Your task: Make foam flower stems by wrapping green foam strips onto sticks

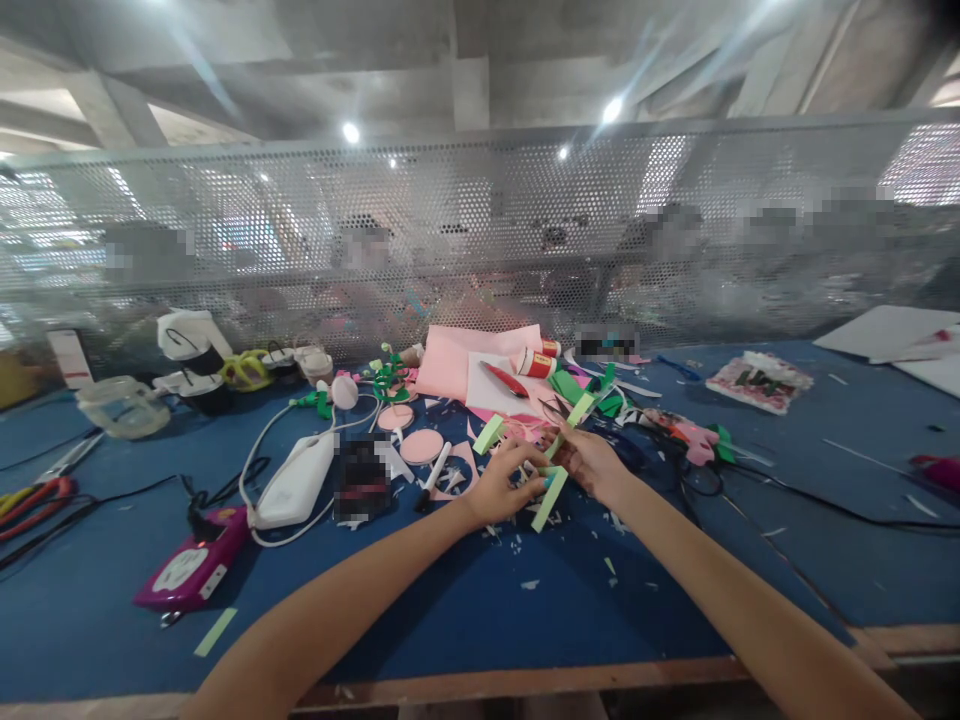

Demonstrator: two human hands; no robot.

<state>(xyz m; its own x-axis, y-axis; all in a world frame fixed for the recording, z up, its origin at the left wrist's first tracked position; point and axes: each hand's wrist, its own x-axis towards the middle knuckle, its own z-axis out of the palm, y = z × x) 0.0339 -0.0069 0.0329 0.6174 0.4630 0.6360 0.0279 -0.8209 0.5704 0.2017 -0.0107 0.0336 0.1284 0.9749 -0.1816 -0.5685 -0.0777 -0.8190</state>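
Over the middle of the blue table, my left hand (506, 485) has its fingers bent and pinched on a light green paper strip (550, 503), whose end hangs down past the fingertips. Close by on the right, my right hand (591, 462) is closed around another length of light green strip (580, 409) that sticks up above its fingers. A third green length (489, 433) shows just beyond my left hand. Whether these lengths are joined or folded from one piece, I cannot tell. Pink paper pieces (525, 430) lie just behind both hands.
White scraps litter the table around a black-and-white marker (433, 476) and pink discs (421, 447). Pink sheets (450, 365) lie at the back. Left are a white glue gun (295, 482), a purple power socket (196, 562) and scissors (46, 495). Cables cross both sides; a perforated screen (480, 220) stands behind.
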